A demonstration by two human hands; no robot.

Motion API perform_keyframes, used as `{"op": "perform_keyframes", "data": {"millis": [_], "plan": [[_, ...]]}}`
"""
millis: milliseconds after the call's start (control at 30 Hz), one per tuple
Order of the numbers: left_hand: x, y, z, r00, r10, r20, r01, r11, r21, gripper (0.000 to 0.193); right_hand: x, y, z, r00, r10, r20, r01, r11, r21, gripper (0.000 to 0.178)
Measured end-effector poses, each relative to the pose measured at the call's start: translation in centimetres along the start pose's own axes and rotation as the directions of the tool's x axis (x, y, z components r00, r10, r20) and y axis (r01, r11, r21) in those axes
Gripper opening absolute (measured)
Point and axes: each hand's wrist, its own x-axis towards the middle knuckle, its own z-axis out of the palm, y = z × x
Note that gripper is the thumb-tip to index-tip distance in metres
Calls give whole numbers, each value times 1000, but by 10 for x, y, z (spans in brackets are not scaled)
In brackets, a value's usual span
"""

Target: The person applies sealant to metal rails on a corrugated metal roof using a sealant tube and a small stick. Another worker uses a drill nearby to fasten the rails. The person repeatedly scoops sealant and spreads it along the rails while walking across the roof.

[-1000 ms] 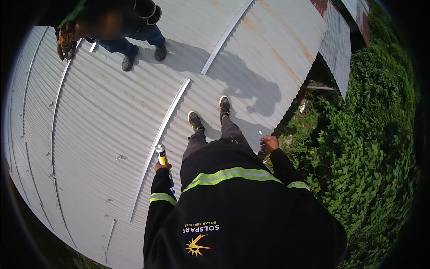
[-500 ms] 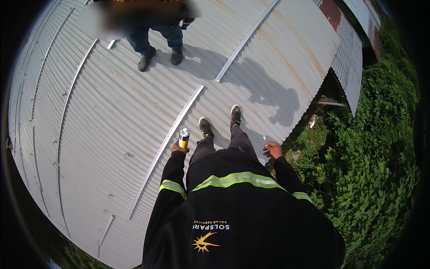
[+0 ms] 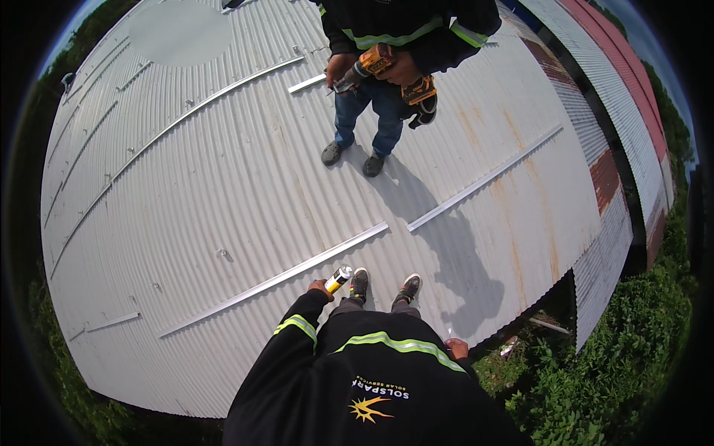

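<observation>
My left hand (image 3: 320, 288) is closed around a white, yellow and black sealant cartridge (image 3: 339, 278), which tilts up to the right beside my shoe. Off to the right, my right hand (image 3: 457, 348) is pinched on a small pale slender piece (image 3: 449, 332), too small to make out. That hand hangs low near the roof's edge, partly hidden by my sleeve. A silver metal rail (image 3: 275, 281) lies on the roof just beyond the cartridge.
A person in a dark reflective jacket (image 3: 401, 33) stands ahead, holding a yellow and black cordless drill (image 3: 375, 63). More rails (image 3: 483, 178) lie across the corrugated roof (image 3: 245, 171). The roof edge drops to green bushes (image 3: 617, 357) at right.
The view has tilted up and turned, bringing the other person's drill and hands into sight. The cartridge now leans further right. Both my hands keep their hold.
</observation>
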Motion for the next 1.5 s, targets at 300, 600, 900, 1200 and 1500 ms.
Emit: {"op": "perform_keyframes", "data": {"millis": [300,600,900,1200,1500], "plan": [[-16,-66,9,981,-190,-38,184,973,-138,77,53,-35,-4,983,-183,-4,180,971,-159,12],[-40,-84,32,966,-216,-142,158,929,-335,78,51,-116,37,962,-244,123,267,936,-228,13],[-46,-76,42,965,-259,-30,226,889,-399,79,31,-136,30,984,-163,67,174,958,-227,14],[-36,-54,43,971,-234,-39,212,930,-300,75,74,-89,-14,926,-337,172,361,923,-136,16],[-17,-46,18,980,-180,-85,150,948,-280,82,61,-109,5,954,-262,149,281,950,-132,11]]}}
